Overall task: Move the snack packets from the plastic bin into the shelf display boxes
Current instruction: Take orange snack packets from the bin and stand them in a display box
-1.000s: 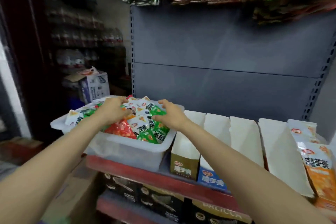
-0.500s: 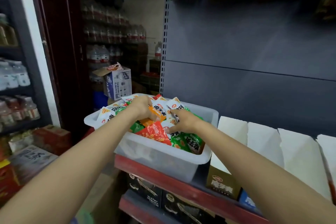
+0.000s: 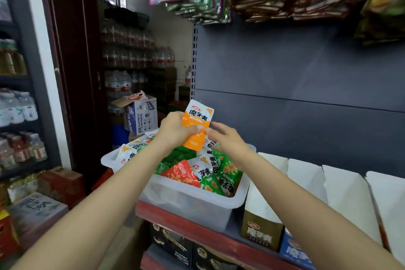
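Fingers (image 3: 186,129) of left hand (image 3: 175,131) clamped on orange packet (image 3: 197,125), raised above bin (image 3: 197,201). Right hand (image 3: 228,140) touched packet's edge, fingers loosely apart. Bin nearly full; display boxes (image 3: 306,180) appeared empty. Judged: task barely begun.

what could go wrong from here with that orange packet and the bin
1. The left hand grips the orange packet at mid-body; squeezing may crush the snack.
2. The plastic bin is heaped, so packets may spill.
3. The display boxes look alike from above; it may land in the wrong one.
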Motion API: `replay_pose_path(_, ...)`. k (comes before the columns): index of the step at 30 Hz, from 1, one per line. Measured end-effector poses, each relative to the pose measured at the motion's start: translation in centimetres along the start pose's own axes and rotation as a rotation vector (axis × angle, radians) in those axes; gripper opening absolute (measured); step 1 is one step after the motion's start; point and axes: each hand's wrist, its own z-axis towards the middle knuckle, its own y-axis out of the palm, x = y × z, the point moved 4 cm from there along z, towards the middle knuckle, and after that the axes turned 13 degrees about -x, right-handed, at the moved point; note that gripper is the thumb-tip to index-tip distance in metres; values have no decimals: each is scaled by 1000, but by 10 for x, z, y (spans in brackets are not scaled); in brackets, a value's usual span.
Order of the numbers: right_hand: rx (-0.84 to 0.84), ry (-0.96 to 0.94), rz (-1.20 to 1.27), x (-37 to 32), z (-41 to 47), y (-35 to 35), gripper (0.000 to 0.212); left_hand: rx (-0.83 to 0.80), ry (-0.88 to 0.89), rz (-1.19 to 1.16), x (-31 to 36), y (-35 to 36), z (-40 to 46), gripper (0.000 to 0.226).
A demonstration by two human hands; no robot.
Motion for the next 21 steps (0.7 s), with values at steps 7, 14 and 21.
replay_pose_path(7,242,-107,241,-9,-65,-53,27,-155,95,-31,42,63,-9,11)
replay_pose_path(14,476,-85,96,-1,-173,-140,31,-323,224,-174,107,159,-29,22)
replay_pose_path(21,750,-55,-117,19,-281,-216,67,-423,237,-346,157,266,-53,30)
